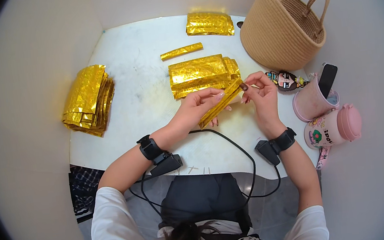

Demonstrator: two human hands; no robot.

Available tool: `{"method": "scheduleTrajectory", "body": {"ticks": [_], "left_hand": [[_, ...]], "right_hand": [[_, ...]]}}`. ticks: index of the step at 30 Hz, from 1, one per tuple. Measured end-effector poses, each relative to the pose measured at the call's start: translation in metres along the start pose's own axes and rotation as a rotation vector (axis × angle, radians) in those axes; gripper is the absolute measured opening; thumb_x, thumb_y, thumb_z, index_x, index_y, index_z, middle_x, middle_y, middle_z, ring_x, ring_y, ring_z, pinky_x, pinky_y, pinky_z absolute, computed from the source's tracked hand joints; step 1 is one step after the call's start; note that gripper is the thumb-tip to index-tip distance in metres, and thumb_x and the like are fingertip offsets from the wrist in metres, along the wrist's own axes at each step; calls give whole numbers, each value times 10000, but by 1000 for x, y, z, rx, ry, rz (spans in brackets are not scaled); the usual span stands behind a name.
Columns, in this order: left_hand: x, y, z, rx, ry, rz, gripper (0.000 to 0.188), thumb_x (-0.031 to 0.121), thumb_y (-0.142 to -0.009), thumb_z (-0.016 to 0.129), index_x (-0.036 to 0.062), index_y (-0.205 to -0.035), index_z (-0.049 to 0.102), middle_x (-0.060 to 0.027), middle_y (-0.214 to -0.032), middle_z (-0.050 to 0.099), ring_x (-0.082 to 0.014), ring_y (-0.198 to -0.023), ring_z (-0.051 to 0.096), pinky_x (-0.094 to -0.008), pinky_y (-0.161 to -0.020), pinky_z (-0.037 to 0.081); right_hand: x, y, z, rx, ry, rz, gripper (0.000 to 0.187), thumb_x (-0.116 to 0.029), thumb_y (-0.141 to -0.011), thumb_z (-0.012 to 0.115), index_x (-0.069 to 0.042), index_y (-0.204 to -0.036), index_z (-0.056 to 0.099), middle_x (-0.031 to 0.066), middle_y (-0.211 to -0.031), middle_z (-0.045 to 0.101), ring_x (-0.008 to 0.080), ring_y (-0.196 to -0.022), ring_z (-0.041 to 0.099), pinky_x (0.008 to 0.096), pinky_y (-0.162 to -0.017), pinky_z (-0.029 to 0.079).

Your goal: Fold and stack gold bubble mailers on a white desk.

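Note:
A narrow folded strip of gold foil paper slants between my hands above the middle of the white table. My left hand grips its lower part, thumb on top and fingers beneath. Up at the strip's far right end, my right hand pinches it between thumb and fingers. Just beyond lies a stack of gold foil sheets, partly covered by the strip and my hands. A single rolled or folded gold strip rests behind that stack.
More gold foil stands in piles at the left edge and the back. On the right are a woven basket, a cartoon figure, a pink cup holding a black device, and a pink-lidded bottle. Black cables loop from my wrist straps.

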State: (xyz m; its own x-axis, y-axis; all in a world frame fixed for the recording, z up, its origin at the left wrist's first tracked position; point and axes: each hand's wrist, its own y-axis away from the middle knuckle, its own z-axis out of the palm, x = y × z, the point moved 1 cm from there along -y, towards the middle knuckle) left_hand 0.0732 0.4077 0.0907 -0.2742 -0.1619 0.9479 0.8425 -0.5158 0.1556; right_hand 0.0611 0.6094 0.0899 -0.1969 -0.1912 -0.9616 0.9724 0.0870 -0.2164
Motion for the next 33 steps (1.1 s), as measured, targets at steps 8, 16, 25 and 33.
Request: {"method": "scheduleTrajectory", "body": {"ticks": [8, 16, 25, 33], "left_hand": [[-3, 0, -3, -120, 82, 9, 361, 277, -992, 468, 52, -1274, 479, -79, -948, 671, -69, -554, 569, -197, -526, 486], [1, -2, 1, -47, -61, 116, 397, 276, -988, 479, 44, -1310, 455, -84, -990, 669, -61, -599, 580, -202, -551, 496], [-7, -4, -4, -99, -119, 85, 435, 296, -1002, 438, 52, -1363, 426, -79, -1020, 661, -71, -634, 589, -210, -590, 509], [-6, -3, -4, -113, -205, 133, 440, 304, -1005, 429, 46, -1361, 430, -81, -1008, 657, -75, -625, 597, -208, -589, 516]], "right_hand": [[5, -1, 2, -88, 21, 23, 198, 52, -811, 646, -5, -991, 584, 60, -856, 647, 90, -686, 633, 211, -624, 517], [9, 0, 2, -129, 59, 62, 173, 45, -823, 646, 9, -987, 605, 77, -838, 673, 93, -692, 629, 215, -630, 521], [18, -3, -4, -147, 67, 103, 140, 6, -845, 641, 11, -982, 614, 71, -827, 675, 90, -686, 625, 205, -623, 511], [16, -4, -2, -133, 33, 101, 121, -28, -877, 615, 23, -980, 650, 69, -827, 680, 85, -624, 585, 206, -588, 482]]}}
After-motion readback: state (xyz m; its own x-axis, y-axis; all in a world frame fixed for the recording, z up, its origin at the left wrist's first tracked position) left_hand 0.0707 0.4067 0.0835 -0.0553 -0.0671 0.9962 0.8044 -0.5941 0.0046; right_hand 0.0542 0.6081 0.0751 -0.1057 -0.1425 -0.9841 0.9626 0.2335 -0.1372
